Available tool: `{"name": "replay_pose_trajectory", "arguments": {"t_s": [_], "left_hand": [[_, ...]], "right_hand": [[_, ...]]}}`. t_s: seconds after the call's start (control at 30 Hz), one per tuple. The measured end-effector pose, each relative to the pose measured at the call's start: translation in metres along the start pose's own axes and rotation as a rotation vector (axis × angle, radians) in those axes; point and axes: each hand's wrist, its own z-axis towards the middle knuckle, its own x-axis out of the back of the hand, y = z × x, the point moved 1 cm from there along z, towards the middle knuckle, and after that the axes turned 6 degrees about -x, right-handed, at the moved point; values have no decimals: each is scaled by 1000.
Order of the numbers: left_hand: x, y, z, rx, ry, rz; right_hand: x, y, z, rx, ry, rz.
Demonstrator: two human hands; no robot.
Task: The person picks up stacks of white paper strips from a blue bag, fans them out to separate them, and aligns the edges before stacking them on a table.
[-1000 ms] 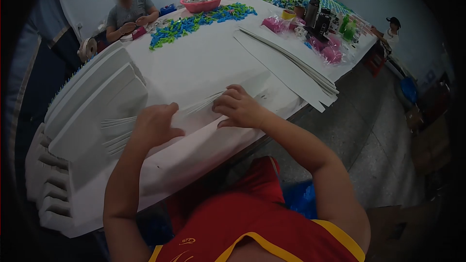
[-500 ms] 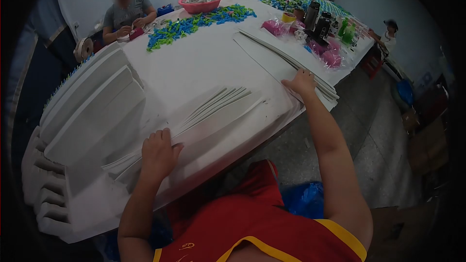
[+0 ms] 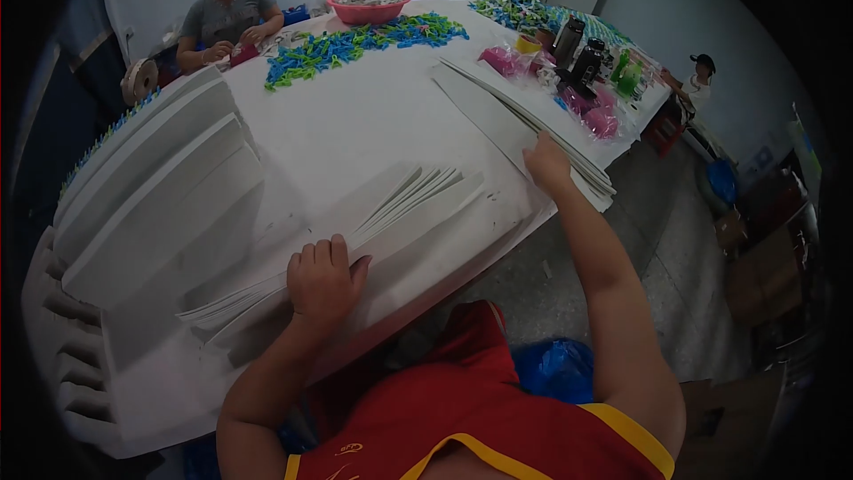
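Observation:
My left hand (image 3: 323, 281) is closed over the middle of a bundle of white paper sheets (image 3: 418, 204), its fingers on top and the thumb to the right. The bundle's layers fan apart at the far end and at the near left end. At the table's right edge my right hand (image 3: 547, 165) is curled at the side of a second pile of white sheets (image 3: 498, 100), fingertips on its layers. The thumb side looks pressed against a sheet; just what it pinches is partly hidden.
Curved stacks of white sheets (image 3: 169, 187) stand on the left of the white-covered table (image 3: 355, 124). Blue and green plastic pieces (image 3: 355, 49), a pink basin (image 3: 369, 7) and dark bottles (image 3: 586, 58) lie farther back. One person (image 3: 229, 22) sits opposite, another (image 3: 697, 80) far right.
My left hand has moved right along the bundle, which now fans wider at its far end. My right hand has drawn its fingers in and shifted slightly left on the pile.

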Motion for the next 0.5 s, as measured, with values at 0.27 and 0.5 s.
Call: {"name": "replay_pose_trajectory", "arguments": {"t_s": [0.27,0.5], "left_hand": [[0,0,-2,7,0,-44],[-6,0,-4,3,34,-71]], "right_hand": [[48,22,8,-559,-942,805],[71,-1,-37,-374,-898,700]]}}
